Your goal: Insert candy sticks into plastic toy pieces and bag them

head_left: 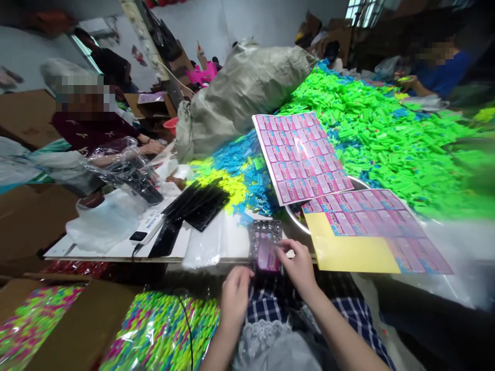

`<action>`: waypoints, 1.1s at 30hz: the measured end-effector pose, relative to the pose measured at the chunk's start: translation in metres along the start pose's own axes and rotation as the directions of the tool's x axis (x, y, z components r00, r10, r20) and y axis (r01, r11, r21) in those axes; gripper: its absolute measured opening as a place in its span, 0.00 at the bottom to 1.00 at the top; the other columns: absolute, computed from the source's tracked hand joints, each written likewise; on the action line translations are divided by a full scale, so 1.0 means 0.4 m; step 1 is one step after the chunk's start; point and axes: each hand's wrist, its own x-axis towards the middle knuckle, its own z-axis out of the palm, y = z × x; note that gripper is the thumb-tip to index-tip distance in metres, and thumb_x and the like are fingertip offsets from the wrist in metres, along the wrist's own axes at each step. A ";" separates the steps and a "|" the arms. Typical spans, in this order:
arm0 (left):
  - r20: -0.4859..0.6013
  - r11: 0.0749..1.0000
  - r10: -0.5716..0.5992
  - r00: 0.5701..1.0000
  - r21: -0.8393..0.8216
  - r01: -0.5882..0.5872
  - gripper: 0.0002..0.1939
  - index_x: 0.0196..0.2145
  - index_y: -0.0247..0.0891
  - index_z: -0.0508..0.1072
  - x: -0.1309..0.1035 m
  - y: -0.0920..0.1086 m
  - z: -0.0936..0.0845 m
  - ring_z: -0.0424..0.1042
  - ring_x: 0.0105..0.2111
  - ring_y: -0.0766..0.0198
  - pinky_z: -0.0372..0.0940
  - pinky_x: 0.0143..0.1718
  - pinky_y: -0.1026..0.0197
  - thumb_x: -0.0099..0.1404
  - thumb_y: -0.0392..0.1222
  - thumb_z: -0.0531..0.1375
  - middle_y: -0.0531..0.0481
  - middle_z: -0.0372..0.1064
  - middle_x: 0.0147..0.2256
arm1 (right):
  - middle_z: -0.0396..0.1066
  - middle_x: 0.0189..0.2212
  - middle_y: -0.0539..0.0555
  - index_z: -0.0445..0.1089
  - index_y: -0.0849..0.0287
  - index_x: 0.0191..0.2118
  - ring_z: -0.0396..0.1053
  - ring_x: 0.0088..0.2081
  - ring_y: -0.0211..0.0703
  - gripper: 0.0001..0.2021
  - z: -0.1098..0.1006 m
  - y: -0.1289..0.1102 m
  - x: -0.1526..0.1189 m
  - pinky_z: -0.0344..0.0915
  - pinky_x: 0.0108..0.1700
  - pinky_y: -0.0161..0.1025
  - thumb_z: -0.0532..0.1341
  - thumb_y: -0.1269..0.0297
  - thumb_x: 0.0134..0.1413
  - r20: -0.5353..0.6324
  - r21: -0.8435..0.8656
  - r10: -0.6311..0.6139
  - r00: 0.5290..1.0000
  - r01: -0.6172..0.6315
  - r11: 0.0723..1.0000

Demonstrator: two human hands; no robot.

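Note:
At the table's near edge lies a black patterned plastic piece with a pink-purple sticker on its lower part. My right hand is closed at the sticker's right side, thumb and forefinger pinched on it. Close to the piece's lower left corner is my left hand, its fingers together; whether they grip anything is too small to tell. To the right rests a partly used sticker sheet with bare yellow backing, and a fuller sticker sheet is behind it.
Black pieces and clear bags lie left of my hands. A metal bowl sits partly under the sheets. Green pieces are heaped behind, beside a large grey sack. Boxes of colourful items stand lower left; people sit beyond.

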 end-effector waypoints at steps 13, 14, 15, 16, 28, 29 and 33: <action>0.212 0.975 -0.211 0.954 -0.027 0.222 0.16 0.24 0.35 0.71 0.090 0.026 0.008 0.67 0.23 0.62 0.59 0.25 0.64 0.56 0.50 0.53 0.50 0.69 0.22 | 0.72 0.26 0.51 0.73 0.55 0.29 0.66 0.34 0.44 0.08 0.051 0.036 0.060 0.56 0.41 0.40 0.59 0.59 0.46 0.012 -0.127 -0.020 1.000 0.022 0.992; 0.221 0.978 -0.206 0.953 0.008 0.209 0.15 0.24 0.35 0.71 0.106 0.032 0.007 0.67 0.23 0.63 0.59 0.25 0.65 0.56 0.48 0.52 0.50 0.69 0.21 | 0.73 0.27 0.50 0.73 0.54 0.28 0.66 0.35 0.44 0.07 0.055 0.040 0.072 0.55 0.42 0.40 0.60 0.59 0.47 0.013 -0.197 -0.050 0.999 0.052 0.979; 0.225 0.979 -0.204 0.953 0.048 0.198 0.14 0.24 0.35 0.71 0.123 0.038 0.007 0.67 0.24 0.63 0.59 0.25 0.65 0.56 0.47 0.51 0.51 0.69 0.22 | 0.73 0.28 0.50 0.73 0.54 0.28 0.65 0.36 0.44 0.06 0.058 0.043 0.084 0.54 0.42 0.40 0.60 0.60 0.47 0.014 -0.255 -0.074 0.997 0.075 0.964; 0.225 0.978 -0.205 0.953 0.088 0.190 0.13 0.24 0.36 0.71 0.140 0.044 0.008 0.67 0.24 0.63 0.58 0.25 0.65 0.56 0.46 0.51 0.51 0.69 0.22 | 0.73 0.29 0.50 0.73 0.54 0.27 0.65 0.37 0.44 0.06 0.063 0.045 0.095 0.53 0.42 0.40 0.59 0.60 0.48 0.012 -0.293 -0.088 0.996 0.088 0.952; 0.142 0.925 -0.262 0.955 0.320 0.207 0.16 0.20 0.39 0.69 0.234 0.031 0.071 0.65 0.23 0.62 0.53 0.26 0.63 0.56 0.52 0.52 0.51 0.66 0.18 | 0.69 0.29 0.50 0.70 0.56 0.28 0.65 0.30 0.37 0.08 0.120 0.100 0.166 0.52 0.26 0.33 0.56 0.60 0.50 0.017 -0.273 0.042 0.999 -0.035 0.961; 0.139 0.924 -0.262 0.955 0.322 0.206 0.15 0.21 0.39 0.69 0.234 0.026 0.074 0.65 0.23 0.62 0.53 0.26 0.63 0.56 0.50 0.52 0.52 0.66 0.18 | 0.68 0.29 0.49 0.69 0.56 0.27 0.65 0.30 0.37 0.08 0.123 0.101 0.164 0.51 0.26 0.33 0.56 0.60 0.50 0.012 -0.271 0.040 0.999 -0.036 0.962; 0.132 0.925 -0.252 0.959 0.325 0.198 0.13 0.20 0.39 0.68 0.233 0.011 0.080 0.65 0.23 0.63 0.53 0.25 0.64 0.55 0.48 0.53 0.52 0.66 0.19 | 0.67 0.29 0.49 0.69 0.56 0.27 0.64 0.29 0.37 0.09 0.130 0.104 0.155 0.51 0.26 0.33 0.55 0.60 0.50 -0.009 -0.261 0.036 0.999 -0.038 0.965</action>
